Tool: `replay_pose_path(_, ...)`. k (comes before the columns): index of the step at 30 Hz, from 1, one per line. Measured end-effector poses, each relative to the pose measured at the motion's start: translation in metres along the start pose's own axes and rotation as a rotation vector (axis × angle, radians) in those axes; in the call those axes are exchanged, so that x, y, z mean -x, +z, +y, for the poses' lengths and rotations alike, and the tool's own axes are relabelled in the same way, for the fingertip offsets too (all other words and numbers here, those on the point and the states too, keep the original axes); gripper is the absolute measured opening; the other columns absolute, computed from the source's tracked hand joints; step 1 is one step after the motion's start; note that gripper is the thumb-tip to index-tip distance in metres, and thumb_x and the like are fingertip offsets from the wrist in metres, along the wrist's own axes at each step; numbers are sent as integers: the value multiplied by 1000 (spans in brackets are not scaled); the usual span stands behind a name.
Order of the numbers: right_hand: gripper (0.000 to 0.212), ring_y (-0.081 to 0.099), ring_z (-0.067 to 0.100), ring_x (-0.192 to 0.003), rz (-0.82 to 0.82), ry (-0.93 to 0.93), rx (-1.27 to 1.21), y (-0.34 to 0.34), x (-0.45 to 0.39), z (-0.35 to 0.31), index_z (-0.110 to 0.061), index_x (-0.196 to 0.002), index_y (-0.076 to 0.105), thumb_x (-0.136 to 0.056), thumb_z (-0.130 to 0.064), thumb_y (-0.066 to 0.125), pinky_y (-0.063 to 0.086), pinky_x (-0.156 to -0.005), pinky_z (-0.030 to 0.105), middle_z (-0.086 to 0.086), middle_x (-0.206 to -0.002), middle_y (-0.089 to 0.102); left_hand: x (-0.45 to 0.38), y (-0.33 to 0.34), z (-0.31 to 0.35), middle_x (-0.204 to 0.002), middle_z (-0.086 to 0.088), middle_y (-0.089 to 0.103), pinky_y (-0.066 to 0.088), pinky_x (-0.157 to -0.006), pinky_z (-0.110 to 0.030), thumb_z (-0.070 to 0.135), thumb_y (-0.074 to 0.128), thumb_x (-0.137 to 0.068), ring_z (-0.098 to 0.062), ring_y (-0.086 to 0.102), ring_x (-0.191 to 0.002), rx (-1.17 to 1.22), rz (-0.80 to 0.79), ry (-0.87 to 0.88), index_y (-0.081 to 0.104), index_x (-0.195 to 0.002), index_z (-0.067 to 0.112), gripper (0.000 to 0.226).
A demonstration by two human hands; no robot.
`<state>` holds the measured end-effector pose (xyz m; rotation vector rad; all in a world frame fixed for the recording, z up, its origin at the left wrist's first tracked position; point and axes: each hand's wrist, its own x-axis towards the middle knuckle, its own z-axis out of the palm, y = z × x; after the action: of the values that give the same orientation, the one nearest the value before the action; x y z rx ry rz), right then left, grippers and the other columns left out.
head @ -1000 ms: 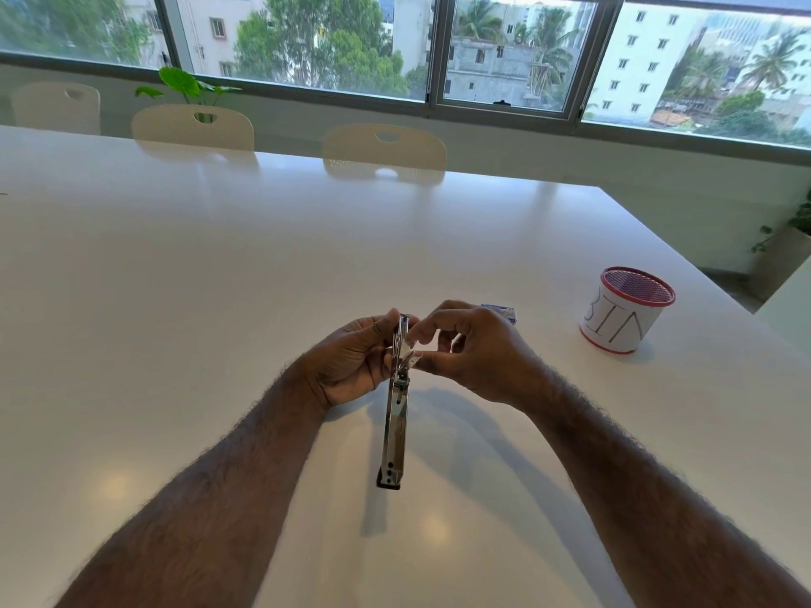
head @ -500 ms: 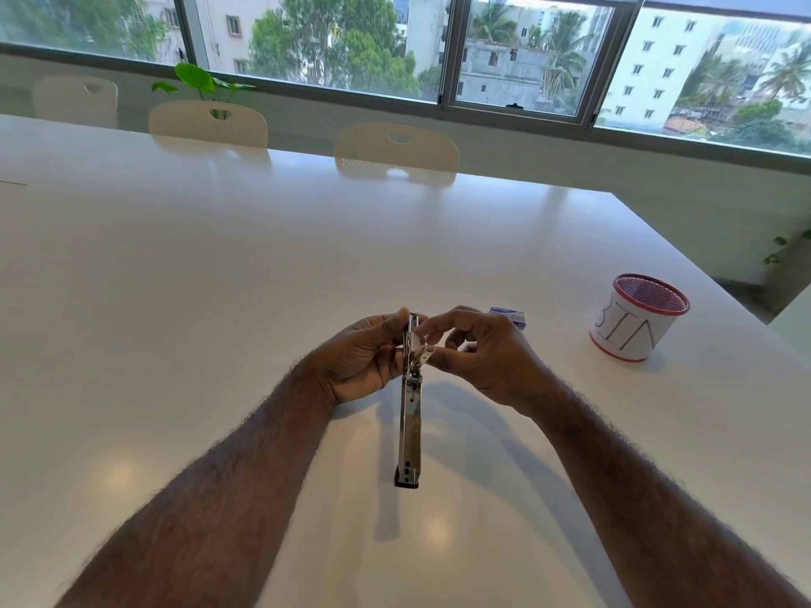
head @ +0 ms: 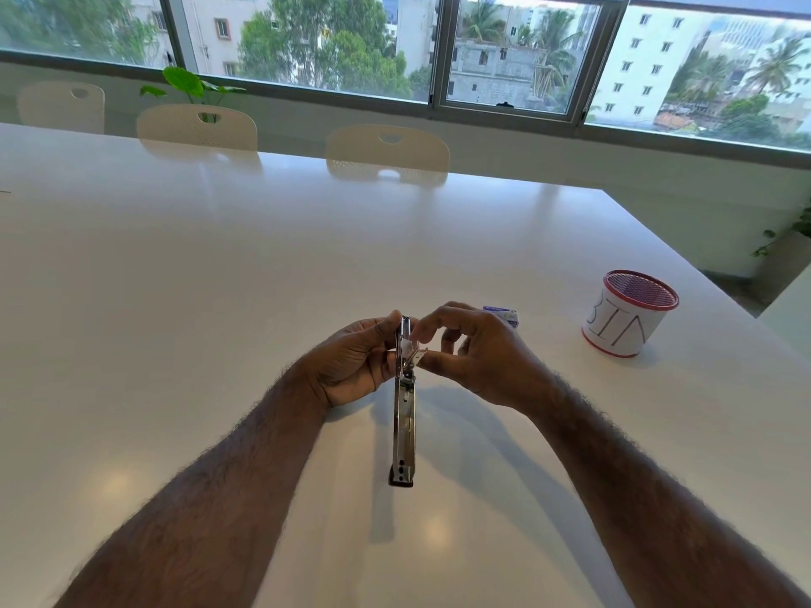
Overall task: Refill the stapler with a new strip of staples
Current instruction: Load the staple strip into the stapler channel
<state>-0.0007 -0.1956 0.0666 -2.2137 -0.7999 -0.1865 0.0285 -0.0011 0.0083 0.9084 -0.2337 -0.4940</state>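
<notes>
A slim metal stapler (head: 403, 425) stretches lengthwise toward me above the white table (head: 219, 278), its near end low over the surface. My left hand (head: 351, 364) grips its far end from the left side. My right hand (head: 476, 353) pinches a small silver staple strip (head: 417, 356) against the stapler's far end, thumb below and forefinger above. A small blue and white staple box (head: 502, 314) lies on the table just behind my right hand, partly hidden by it.
A white cup with a red mesh rim and the letters BIN (head: 629, 315) stands to the right. Three pale chairs (head: 388, 153) line the table's far edge below the windows. The table's right edge runs near the cup.
The view has shifted slightly. My right-hand fingers have spread a little around the staple strip at the stapler's far end. The stapler stays in about the same place.
</notes>
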Motion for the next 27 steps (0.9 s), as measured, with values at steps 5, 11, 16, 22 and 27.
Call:
replay_pose_path(5,15,60,10,-72,3,-176,121,4,3,2,-22,-102,73,-90,-19,65,43,-58,12,-11,-97,61,0,-4,2,-78,-8,68,53,-56,-17,31,80,-71,-10,62,-58,41,17,-1,68,-101,0,45)
replay_pose_path(11,25,52,6,-81,51,-300,480,8,10,2,-26,-110,65,-89,-18,53,38,-55,18,-2,-107,61,1,3,-3,-74,-5,67,52,-58,-20,31,77,-73,-9,61,-60,-5,-9,6,71,-92,3,34)
replay_pose_path(16,34,59,17,-80,101,-254,670,9,10,12,-27,-119,61,-86,-19,55,39,-54,23,1,-104,59,1,3,-4,-79,-10,66,53,-59,-22,29,81,-70,-12,63,-64,0,-12,8,67,-101,-2,46)
replay_pose_path(22,43,60,19,-82,121,-226,661,13,9,14,-25,-126,57,-86,-14,46,41,-53,26,2,-108,59,-1,1,-3,-79,-10,66,53,-57,-20,31,84,-67,-13,62,-62,17,8,15,69,-95,2,43)
replay_pose_path(27,43,58,16,-83,130,-316,479,16,10,15,-22,-118,59,-82,-3,46,47,-53,26,4,-108,59,0,-3,-1,-80,-8,68,53,-60,-18,33,81,-69,-11,63,-64,-6,11,10,69,-106,-1,52)
